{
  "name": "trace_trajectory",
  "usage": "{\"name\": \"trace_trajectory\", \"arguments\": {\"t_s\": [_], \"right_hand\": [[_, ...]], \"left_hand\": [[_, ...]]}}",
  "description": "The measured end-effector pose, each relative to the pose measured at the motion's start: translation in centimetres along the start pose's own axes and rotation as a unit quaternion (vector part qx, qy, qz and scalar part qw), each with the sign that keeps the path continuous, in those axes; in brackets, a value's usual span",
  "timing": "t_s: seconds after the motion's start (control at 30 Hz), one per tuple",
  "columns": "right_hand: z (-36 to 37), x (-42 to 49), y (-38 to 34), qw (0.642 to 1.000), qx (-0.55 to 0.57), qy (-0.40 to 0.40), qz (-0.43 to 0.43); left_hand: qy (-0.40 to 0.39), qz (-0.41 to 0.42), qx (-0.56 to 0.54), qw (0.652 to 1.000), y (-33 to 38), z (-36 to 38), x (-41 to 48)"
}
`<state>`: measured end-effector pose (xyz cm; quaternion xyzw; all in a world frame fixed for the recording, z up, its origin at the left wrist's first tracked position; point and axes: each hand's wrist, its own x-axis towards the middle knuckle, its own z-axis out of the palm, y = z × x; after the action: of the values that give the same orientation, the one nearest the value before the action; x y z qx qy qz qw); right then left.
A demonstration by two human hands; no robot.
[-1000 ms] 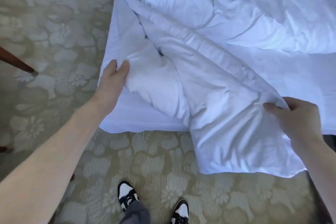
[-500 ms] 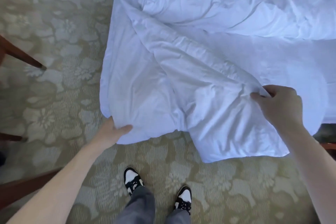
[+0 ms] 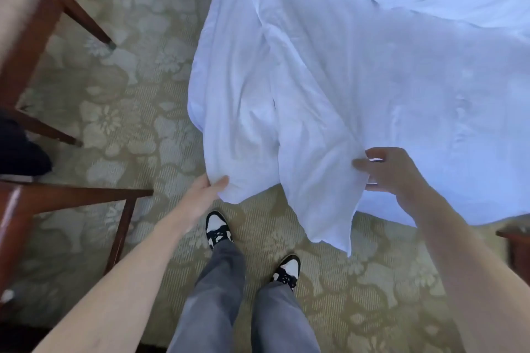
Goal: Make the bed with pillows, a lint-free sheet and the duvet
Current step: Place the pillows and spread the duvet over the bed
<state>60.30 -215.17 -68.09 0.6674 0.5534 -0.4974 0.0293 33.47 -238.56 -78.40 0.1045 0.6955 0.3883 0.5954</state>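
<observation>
A white duvet [image 3: 329,89] hangs over the corner of the bed, its lower edge drooping toward the carpet. More of it lies crumpled on the bed at the top right. My left hand [image 3: 208,189] grips the duvet's lower left corner, thumb over the cloth. My right hand [image 3: 387,172] pinches a fold of the duvet further right, with the fabric between thumb and fingers. A flap of the duvet dangles below between my two hands. No pillows are in view.
A wooden chair [image 3: 37,37] with dark red legs stands on the left on the flowered carpet [image 3: 129,94]. A dark object [image 3: 20,149] lies under it. My shoes [image 3: 218,228] are close to the bed's corner. Brown furniture [image 3: 516,249] shows at the right edge.
My left hand moved from the duvet's side down to its lower corner and took hold there. Both hands drew the duvet toward me, so it hangs lower over the bed's corner. I stepped back.
</observation>
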Motion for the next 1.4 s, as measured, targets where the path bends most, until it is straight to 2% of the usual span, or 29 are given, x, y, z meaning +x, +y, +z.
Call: {"name": "trace_trajectory", "arguments": {"t_s": [0.13,0.17,0.23,0.27,0.33,0.4,0.43,0.5,0.53,0.57,0.6,0.67,0.73,0.77,0.9,0.97,1.07,1.13,1.27,1.33,1.4], "right_hand": [[0.9,-0.4,2.7,0.992,0.066,0.097,-0.057],[0.9,-0.7,2.8,0.989,0.08,0.1,-0.072],[0.9,-1.8,3.0,0.99,0.085,0.048,-0.097],[0.9,-2.4,3.2,0.992,0.075,0.007,-0.103],[1.4,-3.1,4.0,0.992,0.015,-0.072,-0.101],[2.7,-2.8,5.8,0.987,-0.087,-0.115,-0.072],[3.5,-2.4,7.0,0.984,-0.127,-0.116,-0.051],[5.1,-1.4,9.1,0.979,-0.183,-0.088,-0.021],[5.8,-1.1,9.7,0.978,-0.193,-0.076,-0.016],[6.3,-0.9,10.1,0.98,-0.187,-0.069,-0.016],[6.8,-0.9,10.2,0.982,-0.177,-0.066,-0.02],[7.5,-1.3,10.1,0.981,-0.171,-0.081,-0.037],[8.0,-1.4,10.2,0.98,-0.161,-0.11,-0.048],[8.1,-1.4,10.3,0.981,-0.14,-0.124,-0.043],[7.7,-2.2,9.8,0.99,-0.013,-0.136,-0.044],[6.8,-2.7,9.7,0.994,0.04,-0.089,-0.058],[4.7,-3.5,8.8,0.984,0.174,-0.01,-0.031],[3.5,-4.2,7.5,0.974,0.225,0.014,-0.034],[2.3,-5.6,5.1,0.966,0.239,0.003,-0.096],[2.6,-5.4,5.0,0.97,0.22,0.001,-0.105],[2.9,-4.8,5.8,0.97,0.227,0.019,-0.083]], "left_hand": [[-0.008,0.08,-0.158,0.984,1.2,2.6,-3.4],[-0.019,0.094,-0.19,0.977,2.1,3.4,-4.0],[-0.048,0.113,-0.185,0.975,3.3,4.6,-4.6],[-0.067,0.115,-0.132,0.982,3.6,4.9,-4.3],[-0.139,0.082,0.05,0.986,3.1,4.9,-3.1],[-0.202,0.027,0.226,0.953,1.4,4.6,-1.4],[-0.186,0.019,0.309,0.932,0.4,4.4,-0.5],[-0.04,0.047,0.482,0.874,-1.6,4.0,1.0],[0.036,0.065,0.541,0.838,-2.5,3.7,1.2],[0.084,0.092,0.564,0.816,-3.5,3.5,1.4],[0.1,0.118,0.545,0.824,-4.3,3.3,1.3],[0.069,0.132,0.417,0.897,-5.1,3.0,0.2],[0.041,0.087,0.295,0.951,-5.3,3.9,-1.4],[0.047,0.078,0.256,0.962,-5.3,4.7,-2.1],[0.149,0.13,0.125,0.972,-5.6,7.5,-4.7],[0.189,0.129,0.081,0.97,-5.9,8.2,-5.8],[0.225,0.098,-0.004,0.969,-7.3,9.0,-8.5],[0.233,0.065,-0.056,0.969,-8.7,9.0,-10.0],[0.237,0.033,-0.063,0.969,-8.9,7.5,-8.5],[0.212,0.025,-0.035,0.976,-7.8,6.4,-7.0],[0.156,0.03,-0.006,0.987,-6.6,5.3,-5.4]]}}
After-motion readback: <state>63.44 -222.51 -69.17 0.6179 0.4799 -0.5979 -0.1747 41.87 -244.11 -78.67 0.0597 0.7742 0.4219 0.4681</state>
